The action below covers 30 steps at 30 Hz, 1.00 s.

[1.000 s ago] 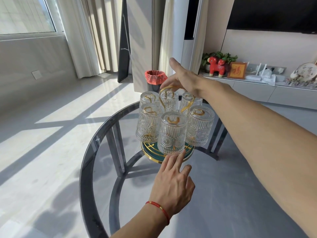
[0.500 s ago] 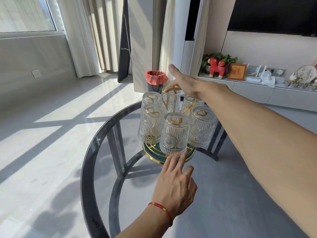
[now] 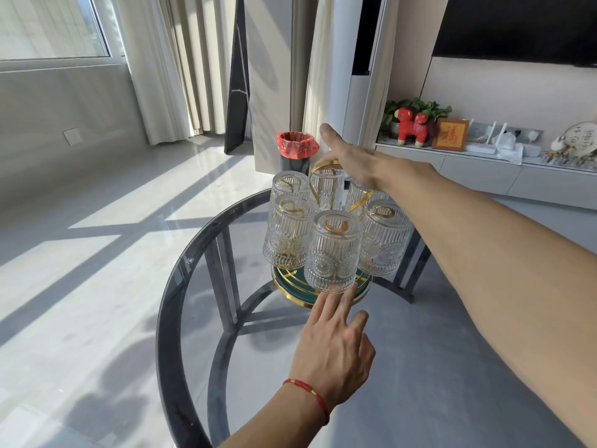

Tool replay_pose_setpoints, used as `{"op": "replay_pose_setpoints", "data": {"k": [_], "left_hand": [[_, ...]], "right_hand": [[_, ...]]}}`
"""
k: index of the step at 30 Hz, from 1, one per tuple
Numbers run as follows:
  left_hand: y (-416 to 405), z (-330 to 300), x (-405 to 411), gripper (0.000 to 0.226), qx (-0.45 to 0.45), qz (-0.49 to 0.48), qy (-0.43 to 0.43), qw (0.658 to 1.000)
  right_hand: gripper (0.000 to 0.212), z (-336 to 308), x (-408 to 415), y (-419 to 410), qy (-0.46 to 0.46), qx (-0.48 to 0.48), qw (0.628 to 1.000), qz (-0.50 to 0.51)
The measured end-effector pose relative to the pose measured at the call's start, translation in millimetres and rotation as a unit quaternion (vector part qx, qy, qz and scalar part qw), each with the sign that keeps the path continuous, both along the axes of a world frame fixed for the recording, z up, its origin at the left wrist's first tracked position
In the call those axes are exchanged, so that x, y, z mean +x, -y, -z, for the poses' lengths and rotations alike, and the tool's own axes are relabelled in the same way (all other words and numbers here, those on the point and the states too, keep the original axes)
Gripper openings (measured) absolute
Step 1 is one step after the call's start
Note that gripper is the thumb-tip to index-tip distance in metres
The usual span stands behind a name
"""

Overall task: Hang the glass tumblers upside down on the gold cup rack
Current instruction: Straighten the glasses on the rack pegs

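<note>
The gold cup rack [image 3: 292, 283], with a green round base, stands on the glass table. Several ribbed glass tumblers hang upside down on its gold arms. One is at the front [image 3: 332, 253], one to the left [image 3: 287, 234], one to the right [image 3: 384, 240], and more sit behind. My right hand [image 3: 352, 156] reaches over the top and grips the rack's gold loop handle [image 3: 324, 163], thumb stuck out, its fingers mostly hidden. My left hand [image 3: 336, 344] lies flat, its straight fingertips touching the base rim under the front tumbler.
The round glass table has a dark rim [image 3: 168, 318] and dark legs showing through the top. A black bin with a red liner [image 3: 295, 150] stands on the floor behind. A low white cabinet with ornaments [image 3: 416, 127] runs along the right wall.
Both hands stay where they were on the rack. The rack and tumblers appear not to have moved; only the view has shifted slightly.
</note>
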<state>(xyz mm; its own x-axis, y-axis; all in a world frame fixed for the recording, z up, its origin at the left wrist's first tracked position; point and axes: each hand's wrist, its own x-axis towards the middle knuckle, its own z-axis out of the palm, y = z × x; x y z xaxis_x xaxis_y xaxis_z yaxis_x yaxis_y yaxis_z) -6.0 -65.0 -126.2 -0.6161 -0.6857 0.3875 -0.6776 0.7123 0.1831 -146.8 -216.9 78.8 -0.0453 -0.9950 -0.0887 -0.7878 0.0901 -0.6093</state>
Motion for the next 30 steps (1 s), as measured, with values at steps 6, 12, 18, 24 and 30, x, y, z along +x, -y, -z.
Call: {"op": "replay_pose_setpoints", "data": {"k": [6, 12, 18, 24, 30], "left_hand": [[0.1, 0.1, -0.5, 0.034, 0.003, 0.0, 0.001, 1.0], [-0.4, -1.0, -0.2, 0.035, 0.003, -0.001, 0.006, 1.0], [-1.4, -1.1, -0.1, 0.037, -0.001, -0.004, 0.004, 1.0], [-0.6, -0.3, -0.8, 0.036, -0.002, -0.003, 0.0, 1.0], [-0.6, -0.7, 0.0, 0.037, -0.004, -0.007, 0.008, 1.0]], "right_hand": [[0.094, -1.5, 2.5, -6.3, 0.003, -0.018, 1.0, 0.001], [0.093, -3.9, 6.4, -11.0, 0.001, -0.015, 1.0, -0.001], [0.096, -7.8, 6.8, -11.5, -0.023, 0.004, 1.0, 0.004], [0.096, -6.6, 6.5, -9.5, -0.018, -0.004, 1.0, 0.001], [0.095, -4.3, 1.0, -7.9, -0.018, -0.097, 0.995, -0.02]]}}
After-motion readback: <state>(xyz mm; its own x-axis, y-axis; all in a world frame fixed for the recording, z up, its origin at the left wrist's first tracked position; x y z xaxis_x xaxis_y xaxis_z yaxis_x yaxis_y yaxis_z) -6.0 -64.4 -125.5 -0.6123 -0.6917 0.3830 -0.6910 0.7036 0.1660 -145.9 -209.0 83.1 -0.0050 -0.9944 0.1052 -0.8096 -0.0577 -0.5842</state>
